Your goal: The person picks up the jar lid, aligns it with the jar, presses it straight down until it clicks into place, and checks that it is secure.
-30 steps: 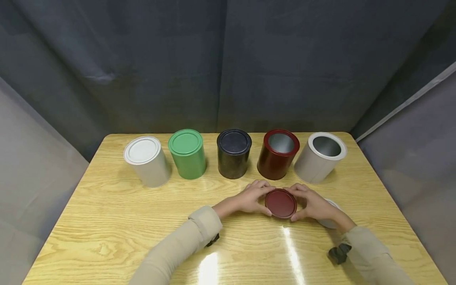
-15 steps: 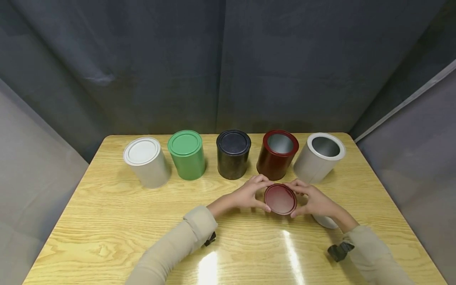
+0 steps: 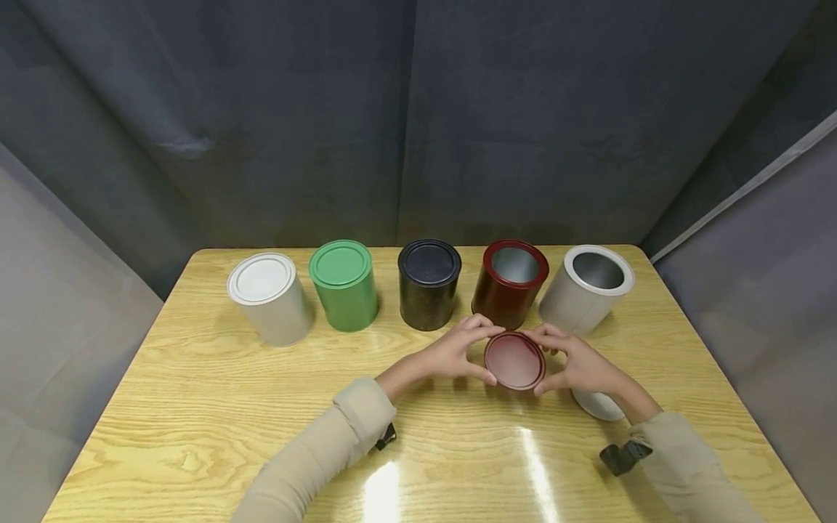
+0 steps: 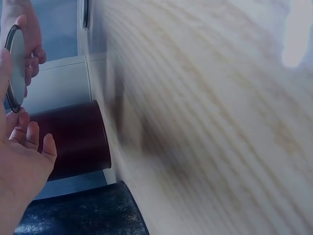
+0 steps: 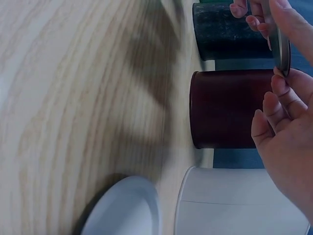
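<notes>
A dark red round lid (image 3: 514,361) is held between both hands in front of the red can. My left hand (image 3: 455,354) pinches its left edge with thumb and fingers; my right hand (image 3: 575,367) pinches the right edge the same way. Both wrist views show the lid raised above the table, its silvery underside facing the left wrist camera (image 4: 17,68). Just behind stands the red can (image 3: 510,287), its top uncovered and its grey inside showing. A white can (image 3: 582,294), also uncovered, is to its right. Under my right wrist lies a white lid (image 5: 128,208), partly hidden in the head view.
Left of the red can stand a black can (image 3: 429,287), a green can (image 3: 345,287) and another white can (image 3: 271,298), all lidded. They line the back of the wooden table (image 3: 196,407). A dark curtain (image 3: 392,131) hangs behind, with grey side panels.
Both hands have lifted the red lid and moved it slightly away from me, toward the red can. More of the white lid shows below my right wrist.
</notes>
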`<state>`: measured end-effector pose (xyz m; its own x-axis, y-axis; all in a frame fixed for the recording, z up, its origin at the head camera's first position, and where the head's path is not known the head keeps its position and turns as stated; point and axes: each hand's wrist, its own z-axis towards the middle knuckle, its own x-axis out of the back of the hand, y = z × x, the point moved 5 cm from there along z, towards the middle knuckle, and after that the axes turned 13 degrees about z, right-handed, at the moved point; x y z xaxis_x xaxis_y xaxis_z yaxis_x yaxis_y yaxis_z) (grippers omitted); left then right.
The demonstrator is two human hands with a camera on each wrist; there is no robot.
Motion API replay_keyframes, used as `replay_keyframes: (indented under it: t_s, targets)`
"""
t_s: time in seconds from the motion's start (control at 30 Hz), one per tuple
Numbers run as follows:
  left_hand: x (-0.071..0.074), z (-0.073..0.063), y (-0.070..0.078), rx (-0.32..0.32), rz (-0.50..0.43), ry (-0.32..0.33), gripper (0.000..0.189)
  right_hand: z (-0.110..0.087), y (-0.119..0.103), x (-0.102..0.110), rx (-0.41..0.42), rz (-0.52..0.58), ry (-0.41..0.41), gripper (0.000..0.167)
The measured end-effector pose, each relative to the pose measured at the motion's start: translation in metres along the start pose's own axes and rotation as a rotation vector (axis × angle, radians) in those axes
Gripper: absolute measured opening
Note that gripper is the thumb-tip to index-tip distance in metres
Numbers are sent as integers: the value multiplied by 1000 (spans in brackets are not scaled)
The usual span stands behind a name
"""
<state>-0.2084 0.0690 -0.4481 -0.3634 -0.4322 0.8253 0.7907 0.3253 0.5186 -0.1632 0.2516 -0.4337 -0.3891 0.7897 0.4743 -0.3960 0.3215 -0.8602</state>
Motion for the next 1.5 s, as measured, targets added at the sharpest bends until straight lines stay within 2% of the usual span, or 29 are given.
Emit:
replay_keyframes:
  t_s: [0.2,0.5,0.7,0.9,1.17,1.37,1.5]
  targets:
    - [7,2,2,1,18,4,76,3,-3,5,11,-22,16,82]
    - [18,6,5,-23,42,11,77,10,-13,11,72,-29,22,83]
    - [27,12,7,-41,61,38,76,14,-20,17,80,-28,27,84]
    - [37,16,8,-35,40,40,76,18,-25,24,75,-53,30,84]
    - [47,22,9,-25,23,42,76,26,-41,29,132,-81,25,83]
    - [56,28,9,-41,23,49,77,33,-66,33,86,-55,20,78]
    - [63,33,10,-59,39,56,76,38,-72,39,69,-58,12,76]
